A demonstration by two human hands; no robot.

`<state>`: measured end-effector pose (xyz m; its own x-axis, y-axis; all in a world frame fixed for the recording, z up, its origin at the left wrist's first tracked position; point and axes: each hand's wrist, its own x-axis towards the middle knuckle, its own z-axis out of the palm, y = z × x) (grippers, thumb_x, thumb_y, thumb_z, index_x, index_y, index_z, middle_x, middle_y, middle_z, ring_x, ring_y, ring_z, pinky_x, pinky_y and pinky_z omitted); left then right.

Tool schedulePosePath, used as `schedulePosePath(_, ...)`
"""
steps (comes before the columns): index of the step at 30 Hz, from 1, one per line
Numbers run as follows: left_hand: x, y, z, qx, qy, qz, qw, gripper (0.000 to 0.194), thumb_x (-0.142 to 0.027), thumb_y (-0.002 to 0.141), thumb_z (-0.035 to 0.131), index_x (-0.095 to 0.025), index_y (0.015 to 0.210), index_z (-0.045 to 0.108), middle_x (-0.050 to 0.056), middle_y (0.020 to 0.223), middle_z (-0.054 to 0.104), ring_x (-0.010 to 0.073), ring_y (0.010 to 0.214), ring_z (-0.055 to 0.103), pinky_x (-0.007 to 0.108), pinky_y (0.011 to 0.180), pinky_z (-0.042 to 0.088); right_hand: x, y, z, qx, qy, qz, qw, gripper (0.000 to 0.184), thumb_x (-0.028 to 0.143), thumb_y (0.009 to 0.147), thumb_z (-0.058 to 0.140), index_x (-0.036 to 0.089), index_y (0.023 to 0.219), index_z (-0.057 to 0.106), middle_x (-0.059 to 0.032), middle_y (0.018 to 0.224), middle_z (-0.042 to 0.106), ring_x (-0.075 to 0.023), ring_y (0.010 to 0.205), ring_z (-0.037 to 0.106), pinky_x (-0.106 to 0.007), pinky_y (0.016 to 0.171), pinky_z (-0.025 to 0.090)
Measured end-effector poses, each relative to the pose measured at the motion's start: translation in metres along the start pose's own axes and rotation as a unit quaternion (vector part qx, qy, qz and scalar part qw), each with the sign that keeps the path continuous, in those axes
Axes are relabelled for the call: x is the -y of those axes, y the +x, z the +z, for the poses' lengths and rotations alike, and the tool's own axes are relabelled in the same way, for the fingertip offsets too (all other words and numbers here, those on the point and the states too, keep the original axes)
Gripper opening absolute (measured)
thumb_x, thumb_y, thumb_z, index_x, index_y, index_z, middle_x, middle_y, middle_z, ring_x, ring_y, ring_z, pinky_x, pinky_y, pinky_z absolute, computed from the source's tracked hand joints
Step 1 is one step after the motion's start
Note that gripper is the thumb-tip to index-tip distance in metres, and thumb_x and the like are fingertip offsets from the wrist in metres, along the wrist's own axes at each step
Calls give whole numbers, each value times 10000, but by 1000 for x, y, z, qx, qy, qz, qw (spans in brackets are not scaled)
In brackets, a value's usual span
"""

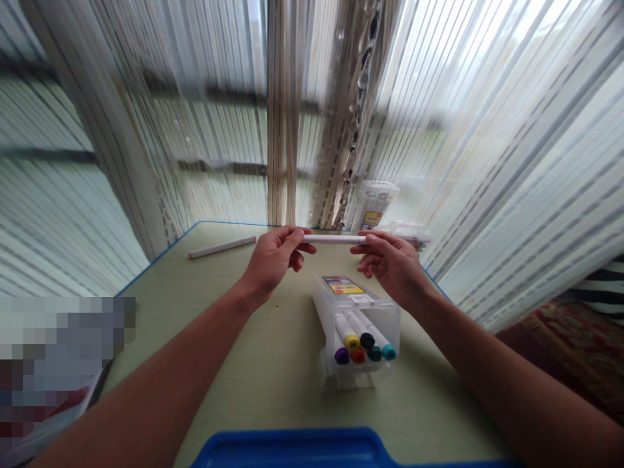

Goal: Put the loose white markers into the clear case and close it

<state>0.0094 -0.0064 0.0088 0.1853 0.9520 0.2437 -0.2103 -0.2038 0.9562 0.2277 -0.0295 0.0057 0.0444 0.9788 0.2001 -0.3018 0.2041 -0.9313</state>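
Observation:
Both hands hold one white marker (334,239) level above the table. My left hand (275,257) pinches its left end, and my right hand (390,260) pinches its right end. Below my right hand lies a clear plastic marker case (358,335) on its side, with several markers inside, their coloured caps facing me: yellow, black, teal, purple, orange, green. Another white marker (221,247) with a pink tip lies on the table to the far left.
The pale green table (273,364) has a blue edge. A blue tray rim (292,448) sits at the near edge. A second clear marker case (374,205) stands at the back by sheer curtains (487,130). Blurred papers lie at left.

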Motion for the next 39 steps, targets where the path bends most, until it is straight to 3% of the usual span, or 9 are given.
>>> schedulePosePath(16,2,-2,-1,5,47,35,998,400,-394,712,827,-107,952,688,47,699,705,67,459,501,220,455,393,-3,0,1,14,-34,-23,999,384,352,653,893,160,925,702,-46,696,756,-120,437,646,-179,363,435)
schedulePosePath(25,2,-2,-1,12,81,45,996,342,-414,724,811,-115,855,708,40,689,687,65,470,494,212,453,382,-6,0,-1,11,-38,-27,999,312,320,667,887,158,859,702,-30,662,737,-112,419,628,-177,356,435)
schedulePosePath(39,2,-1,-2,7,48,33,998,336,-384,733,804,-108,909,726,56,739,705,59,472,492,215,458,383,-3,-1,0,-3,-37,-19,999,282,339,700,855,169,883,724,-36,707,747,-105,434,633,-176,362,437)
